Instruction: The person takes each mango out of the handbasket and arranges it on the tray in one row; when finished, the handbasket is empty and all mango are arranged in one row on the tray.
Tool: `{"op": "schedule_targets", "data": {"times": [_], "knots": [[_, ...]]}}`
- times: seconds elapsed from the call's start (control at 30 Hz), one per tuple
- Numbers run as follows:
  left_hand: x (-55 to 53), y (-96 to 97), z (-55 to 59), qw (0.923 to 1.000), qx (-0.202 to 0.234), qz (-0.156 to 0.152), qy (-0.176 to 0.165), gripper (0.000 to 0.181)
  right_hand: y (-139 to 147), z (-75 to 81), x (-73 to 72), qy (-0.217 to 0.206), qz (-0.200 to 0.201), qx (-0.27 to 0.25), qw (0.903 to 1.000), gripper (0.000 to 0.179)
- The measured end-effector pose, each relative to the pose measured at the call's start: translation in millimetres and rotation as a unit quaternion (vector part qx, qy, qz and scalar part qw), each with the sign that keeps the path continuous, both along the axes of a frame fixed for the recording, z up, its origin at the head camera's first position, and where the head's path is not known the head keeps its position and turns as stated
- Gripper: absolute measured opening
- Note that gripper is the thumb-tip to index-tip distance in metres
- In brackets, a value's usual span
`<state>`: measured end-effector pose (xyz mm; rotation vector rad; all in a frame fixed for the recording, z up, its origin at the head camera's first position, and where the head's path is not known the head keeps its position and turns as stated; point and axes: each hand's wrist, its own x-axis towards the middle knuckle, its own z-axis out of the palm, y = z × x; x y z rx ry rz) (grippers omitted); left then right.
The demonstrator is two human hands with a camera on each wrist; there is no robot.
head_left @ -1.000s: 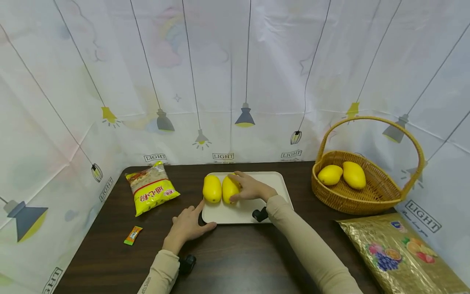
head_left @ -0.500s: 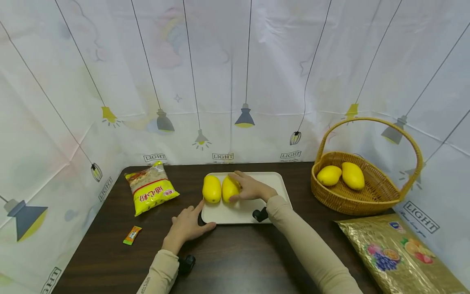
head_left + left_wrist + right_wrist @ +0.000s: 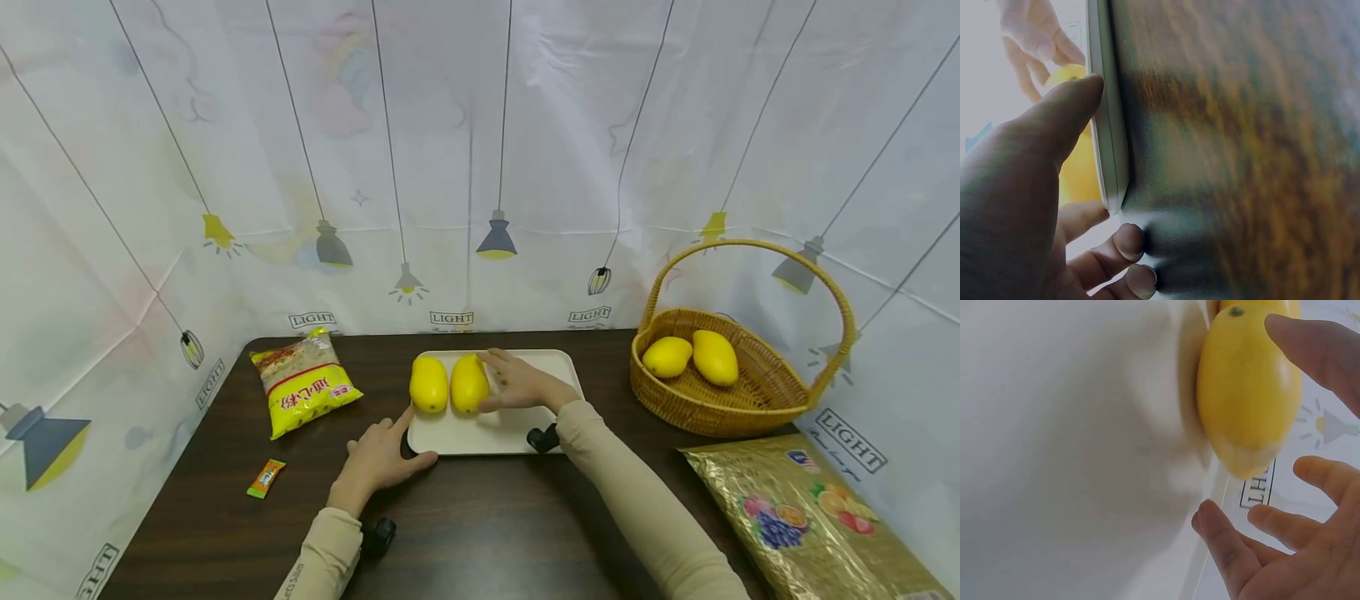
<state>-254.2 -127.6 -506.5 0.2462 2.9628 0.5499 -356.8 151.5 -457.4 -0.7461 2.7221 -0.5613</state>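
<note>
1. The right yellow fruit [image 3: 469, 385] lies on the tray [image 3: 450, 436], beside the left yellow fruit [image 3: 428, 385].
2. The right hand [image 3: 525, 386], fingers spread and released, is just beside it; thumb contact is hard to judge.
3. The left hand [image 3: 378, 457], fingers loosely extended, rests against the tray's corner.

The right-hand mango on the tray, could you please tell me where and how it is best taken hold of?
I would probably take this mango by its near and far ends, coming from the right with the right grip. It lies lengthwise front to back, and the left-hand mango sits very close on its left, leaving little room there.
</note>
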Motion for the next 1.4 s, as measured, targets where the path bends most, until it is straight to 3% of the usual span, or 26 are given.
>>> {"op": "schedule_targets", "data": {"times": [0.23, 0.47, 0.7, 0.97, 1.17, 1.4], "knots": [[-0.3, 0.5, 0.3, 1.0, 0.001, -0.002, 0.002, 0.098, 27.2, 3.9, 6.8, 0.013, -0.019, 0.005, 0.9997, 0.097], [0.0, 0.3, -0.5, 1.0, 0.004, -0.001, 0.007, 0.098, 61.4, 20.2, 13.9, 0.02, -0.03, -0.006, 0.9993, 0.096], [0.9, -0.8, -1.9, 1.0, 0.005, -0.003, -0.002, 0.098, 93.1, 37.5, 23.7, 0.066, -0.029, 0.004, 0.9974, 0.088], [1.8, 1.0, 0.8, 1.0, 0.006, -0.006, 0.004, 0.098, 139.0, 60.8, 39.8, 0.117, -0.075, 0.012, 0.9902, 0.089], [2.5, 1.3, 3.1, 1.0, 0.007, -0.006, 0.003, 0.098, 182.3, 76.7, 42.8, 0.113, -0.101, 0.032, 0.9879, 0.089], [3.4, 0.8, 2.7, 1.0, 0.005, -0.007, 0.002, 0.098, 232.0, 85.1, 42.3, 0.103, -0.14, 0.05, 0.9835, 0.092]]}}
